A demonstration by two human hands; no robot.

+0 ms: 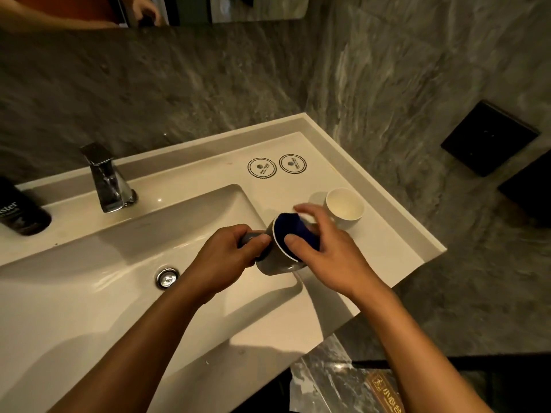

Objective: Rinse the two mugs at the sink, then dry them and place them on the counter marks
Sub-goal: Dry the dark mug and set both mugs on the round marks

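My left hand grips the handle of a grey mug, held tilted on its side over the right edge of the sink basin. A dark blue cloth is stuffed into the mug's mouth, and my right hand holds it there with thumb and fingers. A second mug, white, stands upright on the counter just right of my hands. Two round printed marks lie on the counter behind it, both bare.
A chrome faucet stands behind the basin, with the drain plug below it. A dark bottle sits at the far left. Grey stone walls close in behind and to the right, the right one carrying a black wall panel.
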